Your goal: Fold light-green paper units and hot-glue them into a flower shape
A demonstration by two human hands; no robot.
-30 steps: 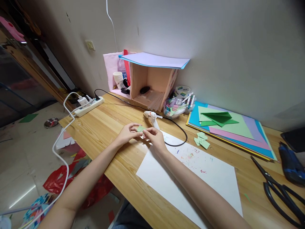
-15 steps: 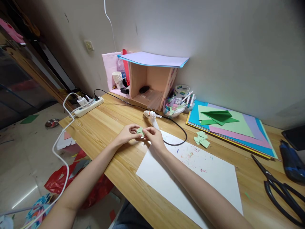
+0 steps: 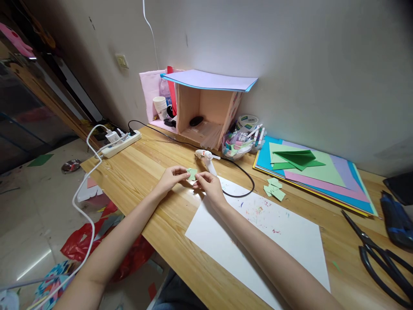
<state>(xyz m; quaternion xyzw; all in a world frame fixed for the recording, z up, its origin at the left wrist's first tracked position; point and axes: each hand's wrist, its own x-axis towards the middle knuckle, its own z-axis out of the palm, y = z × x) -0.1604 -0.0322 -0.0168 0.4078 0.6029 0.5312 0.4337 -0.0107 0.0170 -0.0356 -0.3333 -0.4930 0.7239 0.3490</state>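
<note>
A small light green paper piece point(image 3: 192, 174) is held between my two hands above the wooden table. My left hand point(image 3: 172, 178) pinches its left side. The fingers of my right hand point(image 3: 208, 183) are closed on its right edge. Just behind the hands stands a white glue gun point(image 3: 206, 158), its black cord curving to the right. Beneath my right forearm lies a white sheet point(image 3: 258, 234) with coloured specks. Several light green paper pieces point(image 3: 274, 188) rest to the right of the cord.
A cardboard box point(image 3: 206, 107) stands by the wall, beside a tub of scraps point(image 3: 237, 144). Coloured papers point(image 3: 322, 172) and black scissors point(image 3: 371, 245) are on the right. A power strip point(image 3: 121, 144) sits at the table's left end.
The green paper between my hands shows more of its face. My left fingers have shifted slightly on it. The view has moved very slightly.
</note>
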